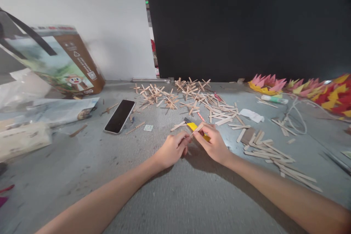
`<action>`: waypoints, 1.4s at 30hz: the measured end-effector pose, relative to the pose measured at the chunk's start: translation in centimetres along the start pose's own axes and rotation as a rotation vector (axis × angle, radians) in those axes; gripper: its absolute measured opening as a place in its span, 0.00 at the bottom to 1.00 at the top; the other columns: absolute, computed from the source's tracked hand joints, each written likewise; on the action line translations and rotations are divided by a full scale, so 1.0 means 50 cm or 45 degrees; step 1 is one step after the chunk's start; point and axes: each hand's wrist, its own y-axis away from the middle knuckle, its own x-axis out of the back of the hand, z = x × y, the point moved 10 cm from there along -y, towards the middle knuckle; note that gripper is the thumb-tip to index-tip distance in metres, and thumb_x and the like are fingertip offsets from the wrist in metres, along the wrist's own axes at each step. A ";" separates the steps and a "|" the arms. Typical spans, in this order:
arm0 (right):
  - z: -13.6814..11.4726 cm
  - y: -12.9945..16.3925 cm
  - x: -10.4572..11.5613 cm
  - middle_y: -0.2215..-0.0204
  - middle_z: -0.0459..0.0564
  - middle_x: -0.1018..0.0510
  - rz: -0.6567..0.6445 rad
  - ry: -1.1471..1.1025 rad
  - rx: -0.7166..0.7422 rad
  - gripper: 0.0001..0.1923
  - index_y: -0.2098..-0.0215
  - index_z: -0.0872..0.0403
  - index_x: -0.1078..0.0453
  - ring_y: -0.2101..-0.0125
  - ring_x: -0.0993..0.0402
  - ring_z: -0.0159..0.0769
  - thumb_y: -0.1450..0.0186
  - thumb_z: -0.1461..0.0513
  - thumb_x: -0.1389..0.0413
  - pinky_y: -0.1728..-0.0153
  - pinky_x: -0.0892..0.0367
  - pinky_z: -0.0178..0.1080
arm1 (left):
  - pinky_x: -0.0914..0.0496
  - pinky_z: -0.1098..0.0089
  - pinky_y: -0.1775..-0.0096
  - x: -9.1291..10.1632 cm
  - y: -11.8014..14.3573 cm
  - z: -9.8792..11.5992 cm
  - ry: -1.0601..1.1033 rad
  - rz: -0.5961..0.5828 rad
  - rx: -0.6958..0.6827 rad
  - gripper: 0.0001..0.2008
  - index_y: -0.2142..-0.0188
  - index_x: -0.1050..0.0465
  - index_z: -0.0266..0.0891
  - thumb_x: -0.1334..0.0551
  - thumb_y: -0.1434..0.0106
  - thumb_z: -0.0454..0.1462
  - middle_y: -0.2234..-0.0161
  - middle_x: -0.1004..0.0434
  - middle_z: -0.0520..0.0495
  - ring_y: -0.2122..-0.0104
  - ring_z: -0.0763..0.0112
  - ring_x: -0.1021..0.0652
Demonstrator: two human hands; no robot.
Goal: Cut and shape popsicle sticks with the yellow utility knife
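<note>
Both hands meet near the middle of the table, fingers pinched round a small wooden craft stick [198,128]. My left hand [173,148] closes on its near end, where fingertips hide part of it. From the other side my right hand [215,144] grips the same stick between thumb and fingers. Just behind the fingers is a yellow cutter knife [192,126] with a dark tip, partly covered by my right hand. Beyond the hands lies a heap of sticks joined into crosses [155,94]. Loose craft sticks [270,151] are scattered right of my right hand.
Left of the hands lies a phone [120,116]; a printed bag [68,62] and plastic packets [24,137] stand farther left. A crumpled white paper [251,115], a glue tube [274,99], a white cable [294,113] and folded paper pieces [267,84] are on the right.
</note>
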 end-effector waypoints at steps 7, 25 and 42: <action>0.017 -0.002 0.023 0.71 0.44 0.30 0.118 -0.087 -0.073 0.17 0.69 0.50 0.34 0.67 0.32 0.39 0.22 0.54 0.48 0.58 0.41 0.43 | 0.35 0.73 0.71 -0.001 0.001 -0.002 0.009 0.001 0.029 0.15 0.66 0.35 0.42 0.48 0.23 0.44 0.80 0.29 0.57 0.80 0.74 0.29; -0.016 0.004 -0.003 0.71 0.45 0.25 -0.032 0.093 0.086 0.16 0.68 0.50 0.29 0.68 0.29 0.38 0.22 0.56 0.47 0.54 0.42 0.48 | 0.47 0.77 0.81 0.078 -0.002 -0.060 0.756 0.479 0.224 0.23 0.68 0.33 0.38 0.32 0.36 0.55 0.79 0.29 0.56 0.86 0.83 0.37; -0.081 0.039 -0.031 0.65 0.49 0.22 -0.090 0.658 0.507 0.07 0.56 0.50 0.24 0.62 0.25 0.41 0.24 0.60 0.45 0.51 0.44 0.50 | 0.38 0.75 0.77 -0.010 -0.002 -0.032 0.646 0.018 0.166 0.18 0.58 0.38 0.42 0.48 0.25 0.54 0.80 0.36 0.60 0.82 0.75 0.31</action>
